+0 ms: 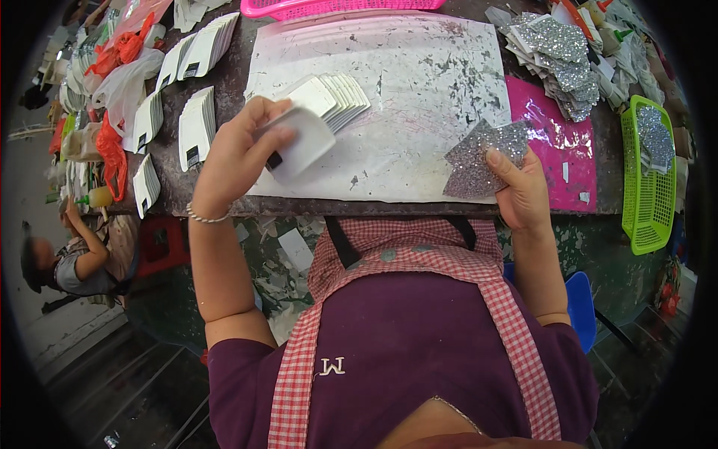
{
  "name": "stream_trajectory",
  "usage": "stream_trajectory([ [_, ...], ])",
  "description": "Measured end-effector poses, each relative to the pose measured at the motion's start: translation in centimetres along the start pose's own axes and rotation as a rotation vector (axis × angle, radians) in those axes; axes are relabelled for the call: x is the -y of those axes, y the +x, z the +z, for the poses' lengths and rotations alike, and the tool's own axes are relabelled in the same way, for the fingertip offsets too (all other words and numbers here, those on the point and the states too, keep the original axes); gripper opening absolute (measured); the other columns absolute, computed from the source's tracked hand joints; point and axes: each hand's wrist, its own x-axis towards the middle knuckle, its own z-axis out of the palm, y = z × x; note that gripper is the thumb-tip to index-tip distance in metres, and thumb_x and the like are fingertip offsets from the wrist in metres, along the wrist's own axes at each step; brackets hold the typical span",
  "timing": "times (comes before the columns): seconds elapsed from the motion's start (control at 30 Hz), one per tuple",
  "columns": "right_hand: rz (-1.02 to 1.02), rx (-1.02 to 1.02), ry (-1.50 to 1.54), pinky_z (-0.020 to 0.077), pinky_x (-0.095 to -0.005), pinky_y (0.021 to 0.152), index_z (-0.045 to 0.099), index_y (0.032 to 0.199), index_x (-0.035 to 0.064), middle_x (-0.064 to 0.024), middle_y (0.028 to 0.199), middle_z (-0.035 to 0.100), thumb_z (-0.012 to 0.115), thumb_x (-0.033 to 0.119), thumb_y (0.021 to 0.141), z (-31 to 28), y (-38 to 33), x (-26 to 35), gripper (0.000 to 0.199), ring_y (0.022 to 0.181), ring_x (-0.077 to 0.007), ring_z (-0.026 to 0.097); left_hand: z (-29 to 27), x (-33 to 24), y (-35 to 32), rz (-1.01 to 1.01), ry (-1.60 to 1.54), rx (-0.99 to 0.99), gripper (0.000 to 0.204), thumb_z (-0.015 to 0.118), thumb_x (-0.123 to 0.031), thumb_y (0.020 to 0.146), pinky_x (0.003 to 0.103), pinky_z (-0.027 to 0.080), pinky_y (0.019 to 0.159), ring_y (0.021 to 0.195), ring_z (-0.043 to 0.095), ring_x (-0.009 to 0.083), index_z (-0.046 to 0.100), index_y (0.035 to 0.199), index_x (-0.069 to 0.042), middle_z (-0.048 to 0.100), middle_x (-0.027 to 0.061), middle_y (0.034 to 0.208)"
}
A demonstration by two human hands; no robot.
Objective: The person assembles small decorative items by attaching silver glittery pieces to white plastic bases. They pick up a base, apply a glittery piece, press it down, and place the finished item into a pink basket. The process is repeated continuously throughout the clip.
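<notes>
My left hand (238, 153) grips a white card piece (303, 142) lifted off a fanned stack of white cards (338, 96) lying on a stained white sheet (419, 82). My right hand (522, 191) holds a small stack of silver glitter pieces (479, 157) at the table's near edge, thumb on top. Both hands hover over the worktable (202, 202).
Rows of white card stacks (196, 127) lie at the left. A heap of silver glitter shapes (561, 60) sits at the back right, beside a pink sheet (557, 142) and a green basket (649, 176). A pink basket (329, 7) is at the back. Another person (71, 258) sits at lower left.
</notes>
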Motion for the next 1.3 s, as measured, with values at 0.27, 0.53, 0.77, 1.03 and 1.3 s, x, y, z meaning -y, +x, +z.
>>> stream_trajectory([
  [0.27, 0.125, 0.106, -0.299, 0.0553, -0.0326, 0.091, 0.058, 0.128, -0.0074, -0.0123, 0.114, 0.07, 0.078, 0.008, 0.086, -0.3, 0.9, 1.9, 0.048, 0.1, -0.0179, 0.069, 5.6, -6.6, -2.4, 0.178, 0.131, 0.133, 0.018, 0.08, -0.011, 0.081, 0.033, 0.052, 0.074, 0.08, 0.068, 0.0196, 0.065, 0.088, -0.005, 0.07, 0.0075, 0.082],
  [0.53, 0.18, 0.224, -0.686, 0.053, -0.0295, 0.084, 0.066, 0.118, -0.0065, -0.0112, 0.105, 0.073, 0.08, 0.014, 0.083, -0.5, 2.4, 2.5, 0.044, 0.091, -0.0135, 0.067, 14.2, -3.7, -1.7, 0.543, 0.343, -0.223, 0.025, 0.08, -0.014, 0.079, 0.04, 0.049, 0.087, 0.097, 0.064, 0.0315, 0.07, 0.102, -0.008, 0.069, 0.0085, 0.101],
  [0.77, 0.211, 0.217, -0.692, 0.0537, -0.0292, 0.079, 0.068, 0.115, -0.0056, -0.0104, 0.101, 0.073, 0.08, 0.016, 0.083, -0.7, 1.9, 1.4, 0.04, 0.088, -0.0133, 0.066, 15.6, -2.0, -4.3, 0.584, 0.324, -0.143, 0.026, 0.08, -0.008, 0.078, 0.039, 0.052, 0.089, 0.106, 0.065, 0.0279, 0.071, 0.102, -0.008, 0.07, 0.0061, 0.113],
  [1.03, 0.199, 0.212, -0.8, 0.0539, -0.0297, 0.072, 0.07, 0.107, -0.0085, -0.0112, 0.092, 0.073, 0.08, 0.018, 0.083, -0.1, 2.2, 0.8, 0.037, 0.081, -0.0119, 0.065, 15.7, -1.9, -4.2, 0.578, 0.338, -0.139, 0.027, 0.079, -0.007, 0.078, 0.038, 0.051, 0.09, 0.109, 0.065, 0.0267, 0.07, 0.104, -0.009, 0.07, 0.0042, 0.116],
  [1.3, 0.149, 0.197, -0.918, 0.051, -0.03, 0.062, 0.07, 0.098, -0.0093, -0.0095, 0.079, 0.071, 0.081, 0.019, 0.081, -0.3, 2.3, 0.6, 0.035, 0.07, -0.0106, 0.062, 15.9, -1.7, -4.4, 0.597, 0.416, -0.118, 0.037, 0.077, -0.008, 0.08, 0.037, 0.049, 0.093, 0.113, 0.063, 0.0249, 0.067, 0.115, -0.011, 0.067, 0.0029, 0.121],
])
